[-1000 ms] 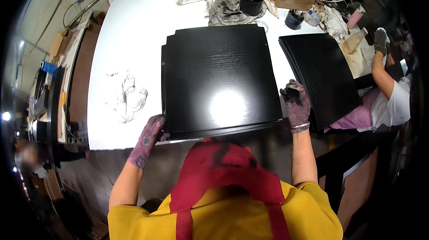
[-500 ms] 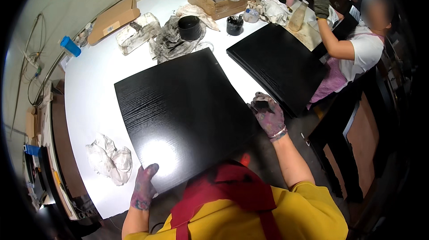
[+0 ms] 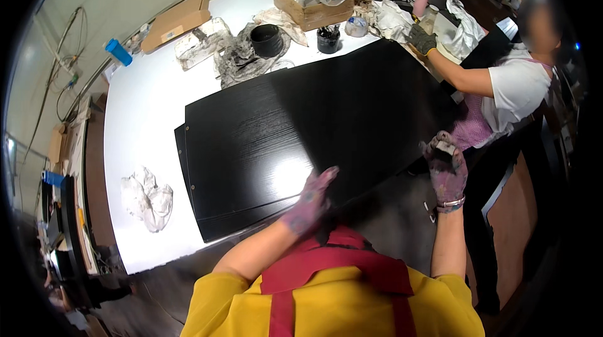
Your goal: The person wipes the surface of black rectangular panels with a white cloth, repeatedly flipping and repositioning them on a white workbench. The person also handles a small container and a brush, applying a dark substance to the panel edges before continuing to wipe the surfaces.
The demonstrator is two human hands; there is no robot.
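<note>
My left hand (image 3: 308,202), in a stained purple glove, grips the near left corner of a black panel (image 3: 370,111), thumb on top and fingers mostly hidden. This panel reaches to the right, over the place of the right-hand stack. To its left, another black panel (image 3: 239,142) with small holes along its left edge lies on the table, with a further panel (image 3: 182,155) jutting out beneath. My right hand (image 3: 448,173), gloved likewise, is closed round a small dark block with a pale face (image 3: 445,148), close by the panel's right end. Whether it also touches the panel, I cannot tell.
A crumpled white cloth (image 3: 148,200) lies on the white table (image 3: 138,130). Along the back are a black bowl (image 3: 266,42) on stained rags, a dark jar (image 3: 328,40) and a cardboard box (image 3: 314,11). At the right, a co-worker's gloved hand (image 3: 422,40) reaches in.
The upper black panel has moved right with my hands, covering the right-hand stack and uncovering a panel with holes. The co-worker's hand has come down toward the table.
</note>
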